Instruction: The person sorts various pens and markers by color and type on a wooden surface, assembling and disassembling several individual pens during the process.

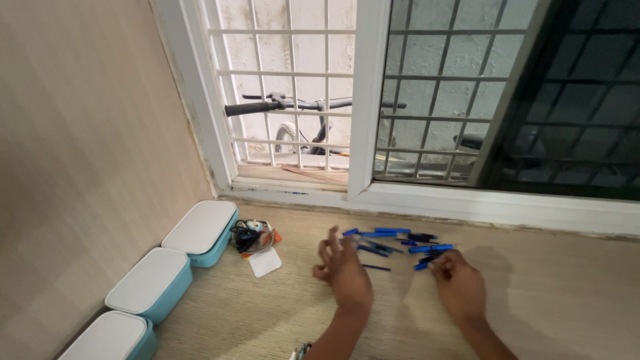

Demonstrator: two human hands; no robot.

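While both hands reach out over the floor [547, 313], the pens [393, 243] lie scattered just beyond them, near the sill of the window [363, 100], in a loose heap of blue barrels and a few dark pieces, some crossing one another. Such a spread suits sorting by hand, since each piece can be seen and picked apart from the rest. The right hand [459, 283] rests knuckles up at the near right edge of the heap, its fingers curled down onto the closest blue piece; whether it grips that piece or only touches it cannot be told from this angle. The left hand [343, 267] hovers just left of the heap with fingers loosely spread and bent, holding nothing, one thin blue rod [377, 268] lying just beside it. Along the left wall stand three boxes [150, 283] in a row, teal bodies with white lids, all shut, so their contents stay hidden. Between the far box and the pens sits a small round dish [255, 237] holding a tangle of dark cable-like bits, with a white card [265, 262] lying at its near side. Outside, behind the window bars, a bicycle [293, 117] leans, well apart from the work.
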